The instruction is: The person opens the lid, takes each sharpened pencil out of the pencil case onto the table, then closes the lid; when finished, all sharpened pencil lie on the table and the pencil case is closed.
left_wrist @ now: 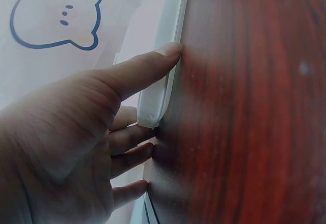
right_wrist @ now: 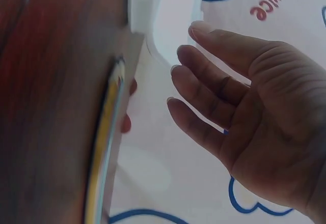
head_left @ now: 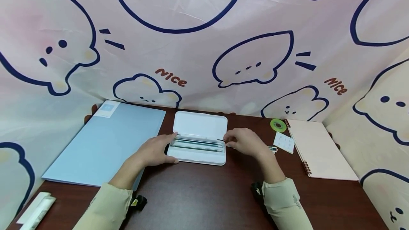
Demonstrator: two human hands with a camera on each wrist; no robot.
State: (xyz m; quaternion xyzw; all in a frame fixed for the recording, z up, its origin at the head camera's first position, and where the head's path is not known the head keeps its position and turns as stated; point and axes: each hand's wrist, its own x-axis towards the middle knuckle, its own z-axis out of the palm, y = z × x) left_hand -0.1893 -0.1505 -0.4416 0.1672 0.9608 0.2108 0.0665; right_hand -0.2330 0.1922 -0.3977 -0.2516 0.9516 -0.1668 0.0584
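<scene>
A white pencil case (head_left: pixel 199 157) lies open at the middle of the dark wooden table (head_left: pixel 204 194), its lid (head_left: pixel 200 125) folded back. Several dark pencils (head_left: pixel 198 144) lie in its tray. My left hand (head_left: pixel 166 147) rests at the case's left end, with straight fingers on the rim. In the left wrist view the left hand (left_wrist: pixel 127 107) lays its thumb along the case's edge (left_wrist: pixel 170 71). My right hand (head_left: pixel 231 140) touches the case's right end with its fingertips. In the right wrist view the right hand (right_wrist: pixel 204 91) is relaxed and holds nothing, beside the case (right_wrist: pixel 173 15).
A blue folder (head_left: pixel 105 141) lies at the left, a pink spiral notebook (head_left: pixel 319 150) at the right. Between the notebook and my right hand are a green tape roll (head_left: pixel 278 125), a small white card (head_left: pixel 283 142) and a yellow pencil (right_wrist: pixel 107 137). A printed cloth backdrop (head_left: pixel 204 45) hangs behind the table.
</scene>
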